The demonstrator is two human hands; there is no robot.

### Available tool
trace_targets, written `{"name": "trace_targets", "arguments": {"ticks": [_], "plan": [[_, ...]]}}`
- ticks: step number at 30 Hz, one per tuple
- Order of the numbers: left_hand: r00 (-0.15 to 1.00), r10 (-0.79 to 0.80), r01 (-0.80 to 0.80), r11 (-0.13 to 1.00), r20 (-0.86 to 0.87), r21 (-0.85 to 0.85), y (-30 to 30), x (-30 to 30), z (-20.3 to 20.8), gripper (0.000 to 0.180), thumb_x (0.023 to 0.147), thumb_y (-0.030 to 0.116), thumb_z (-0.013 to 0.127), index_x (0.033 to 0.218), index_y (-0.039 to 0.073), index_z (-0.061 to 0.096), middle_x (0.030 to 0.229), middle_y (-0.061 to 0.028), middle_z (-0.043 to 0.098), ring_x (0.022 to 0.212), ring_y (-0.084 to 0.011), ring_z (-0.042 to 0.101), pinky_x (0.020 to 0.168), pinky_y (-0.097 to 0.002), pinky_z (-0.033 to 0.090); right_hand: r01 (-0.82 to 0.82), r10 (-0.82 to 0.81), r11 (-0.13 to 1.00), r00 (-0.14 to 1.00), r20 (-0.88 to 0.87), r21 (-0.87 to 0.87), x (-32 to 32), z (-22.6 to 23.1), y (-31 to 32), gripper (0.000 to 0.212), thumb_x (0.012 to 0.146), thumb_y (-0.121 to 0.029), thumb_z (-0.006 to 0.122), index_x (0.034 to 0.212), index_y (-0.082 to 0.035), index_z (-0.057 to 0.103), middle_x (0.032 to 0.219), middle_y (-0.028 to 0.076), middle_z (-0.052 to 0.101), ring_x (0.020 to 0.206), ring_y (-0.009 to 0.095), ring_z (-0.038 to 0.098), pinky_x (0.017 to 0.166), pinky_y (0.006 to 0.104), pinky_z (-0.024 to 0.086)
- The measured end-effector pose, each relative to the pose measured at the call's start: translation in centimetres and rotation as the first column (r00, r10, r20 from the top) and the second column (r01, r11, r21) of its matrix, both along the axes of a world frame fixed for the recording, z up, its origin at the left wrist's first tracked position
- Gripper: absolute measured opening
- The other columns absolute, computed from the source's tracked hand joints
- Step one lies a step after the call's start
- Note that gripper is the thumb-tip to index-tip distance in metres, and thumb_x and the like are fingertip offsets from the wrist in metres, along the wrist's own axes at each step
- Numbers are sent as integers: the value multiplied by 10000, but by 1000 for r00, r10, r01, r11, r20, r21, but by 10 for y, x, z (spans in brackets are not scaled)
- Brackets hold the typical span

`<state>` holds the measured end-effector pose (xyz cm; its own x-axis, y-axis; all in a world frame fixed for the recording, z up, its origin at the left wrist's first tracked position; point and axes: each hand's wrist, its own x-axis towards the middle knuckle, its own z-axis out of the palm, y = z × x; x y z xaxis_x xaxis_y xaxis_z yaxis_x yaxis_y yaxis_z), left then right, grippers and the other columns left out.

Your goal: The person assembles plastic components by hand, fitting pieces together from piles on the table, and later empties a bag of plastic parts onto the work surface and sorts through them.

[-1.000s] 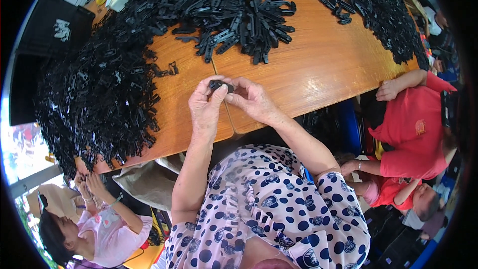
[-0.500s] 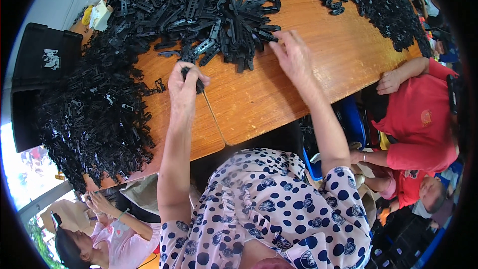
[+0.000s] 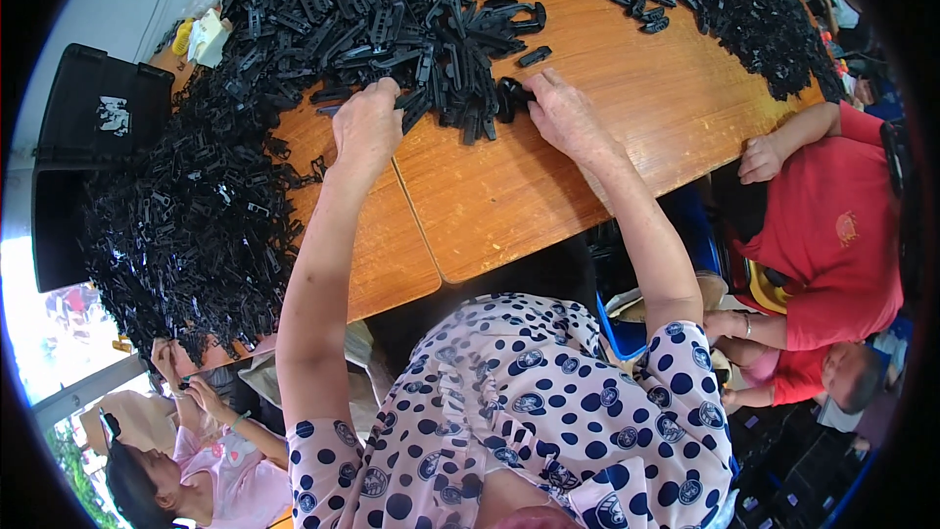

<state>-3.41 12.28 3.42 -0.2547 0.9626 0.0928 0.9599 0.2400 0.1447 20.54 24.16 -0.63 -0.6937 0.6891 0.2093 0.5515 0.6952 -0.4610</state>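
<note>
A heap of long black plastic parts (image 3: pixel 343 20) covers the far left-centre of the wooden table. At its front edge is my left hand (image 3: pixel 367 127), seen from the back with its fingers curled down. What lies under those fingers is hidden. My right hand (image 3: pixel 568 120) is closed at the fingertips on a dark black plastic piece (image 3: pixel 509 100), beside the right end of the heap. A single black part (image 3: pixel 535 56) lies on the wood just beyond that hand.
Smaller black clips (image 3: pixel 196 225) form a mound at the left, before a black bin (image 3: pixel 93 113). Another black pile (image 3: pixel 744 20) lies far right. A person in a red shirt (image 3: pixel 822 225) sits at the right; one in pink (image 3: pixel 235 470) works at lower left.
My left hand has moved forward to the heap's edge and turned knuckles up; the black part seen in it earlier is now hidden. My right hand has come slightly left and closed on a black piece.
</note>
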Motion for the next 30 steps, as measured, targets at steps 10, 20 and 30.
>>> {"name": "trace_targets", "arguments": {"ticks": [10, 20, 30], "plan": [[211, 127, -374, 926, 969, -40, -83, 3, -2, 353, 883, 68, 507, 1230, 131, 533, 860, -65, 617, 677, -120, 561, 529, -224, 428, 69, -206, 786, 966, -155, -614, 5, 17, -5, 416, 840, 15, 547, 1243, -71, 488, 913, 142, 587, 811, 267, 628, 717, 350, 516], [-821, -250, -385, 906, 513, -174, -158, 32, -51, 306, 856, -11, 530, 1123, 137, 561, 1014, -84, 582, 694, -169, 551, 526, -259, 449, -354, 354, 935, 935, -23, 2, 34, 28, -23, 298, 808, 30, 563, 1073, -99, 609, 986, 88, 599, 947, 309, 578, 812, 390, 490], [-525, -201, -564, 810, 827, -162, -148, 53, -36, 284, 793, -38, 680, 1021, 101, 585, 883, -26, 583, 675, -138, 586, 509, -206, 432, -214, 210, 975, 976, 52, 67, 28, 14, -18, 188, 829, -51, 606, 1014, -48, 575, 905, 121, 581, 869, 309, 606, 730, 386, 493]]}}
